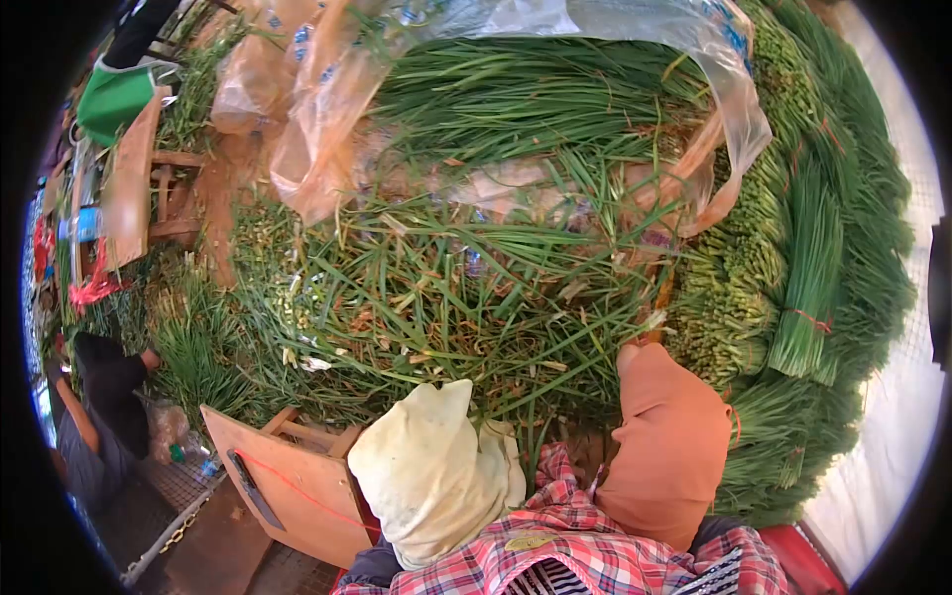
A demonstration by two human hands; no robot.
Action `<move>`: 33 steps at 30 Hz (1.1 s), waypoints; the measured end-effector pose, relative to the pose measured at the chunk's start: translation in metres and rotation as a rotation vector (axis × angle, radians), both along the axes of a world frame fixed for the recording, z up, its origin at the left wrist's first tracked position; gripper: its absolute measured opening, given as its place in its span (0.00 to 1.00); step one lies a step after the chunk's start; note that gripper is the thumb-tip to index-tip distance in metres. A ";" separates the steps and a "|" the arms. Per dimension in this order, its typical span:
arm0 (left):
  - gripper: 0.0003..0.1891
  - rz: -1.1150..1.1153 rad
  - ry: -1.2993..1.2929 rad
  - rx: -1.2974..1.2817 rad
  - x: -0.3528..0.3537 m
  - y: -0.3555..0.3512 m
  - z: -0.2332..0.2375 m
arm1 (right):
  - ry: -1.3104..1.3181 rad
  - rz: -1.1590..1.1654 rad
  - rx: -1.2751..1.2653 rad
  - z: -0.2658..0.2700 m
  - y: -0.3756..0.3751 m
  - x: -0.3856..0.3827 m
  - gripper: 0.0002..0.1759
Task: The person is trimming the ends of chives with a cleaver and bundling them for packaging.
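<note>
The cream cloth sleeve (426, 476) on my left arm is bent at the front edge of the leaf heap, and the left hand is hidden behind it. My right hand (627, 357) shows only as a small patch of skin past the end of the orange-brown sleeve (669, 446). It is at the right edge of the heap of loose green leaves and trimmings (446, 288), beside the stacked chive-like bundles; its fingers are hidden. Beyond the heap, long green chive-like leaves (535, 94) lie in a pile under a clear plastic sheet (734, 79).
Stacked bundles (729, 288) line the right side, one bundle (808, 258) tied with a red band. A wooden stool (288, 476) stands at my left. Another person (104, 407) in dark clothing is at far left, near a second wooden stool (134, 188). A white sheet (892, 397) borders the right.
</note>
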State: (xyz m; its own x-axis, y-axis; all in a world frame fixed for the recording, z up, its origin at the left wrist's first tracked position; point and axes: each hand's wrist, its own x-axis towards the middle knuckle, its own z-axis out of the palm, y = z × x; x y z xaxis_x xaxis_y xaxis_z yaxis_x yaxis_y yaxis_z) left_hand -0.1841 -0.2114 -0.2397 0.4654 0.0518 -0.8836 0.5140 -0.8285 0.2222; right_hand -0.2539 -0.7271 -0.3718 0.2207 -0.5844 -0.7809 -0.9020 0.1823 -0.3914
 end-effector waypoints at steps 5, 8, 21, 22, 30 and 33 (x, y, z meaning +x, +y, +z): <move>0.20 -0.028 0.002 -0.029 0.004 -0.002 0.003 | -0.002 -0.021 0.008 0.011 0.015 -0.020 0.14; 0.19 -0.024 -0.043 -0.083 0.005 0.001 -0.012 | -0.032 -0.014 -0.004 0.028 0.035 -0.046 0.14; 0.16 -0.012 -0.143 -0.162 -0.022 0.077 -0.009 | -0.232 -0.607 0.003 0.156 0.091 -0.227 0.16; 0.16 -0.026 -0.150 -0.160 -0.020 0.085 -0.006 | -0.322 -0.664 -0.050 0.172 0.082 -0.232 0.16; 0.11 0.236 -0.530 -0.559 0.060 0.016 0.176 | -0.854 -0.249 -0.451 0.383 0.008 -0.073 0.16; 0.10 0.045 -0.584 -0.650 0.093 -0.103 0.254 | -0.939 0.189 -0.319 0.349 -0.023 -0.001 0.16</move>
State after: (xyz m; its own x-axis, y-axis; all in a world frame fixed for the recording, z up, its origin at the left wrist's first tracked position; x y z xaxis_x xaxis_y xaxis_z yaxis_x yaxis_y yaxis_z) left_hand -0.0913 -0.3148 0.0140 0.8625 -0.3504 -0.3650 0.1993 -0.4279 0.8816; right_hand -0.2551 -0.7504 -0.0225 0.7768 -0.6271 -0.0569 -0.2069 -0.1689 -0.9637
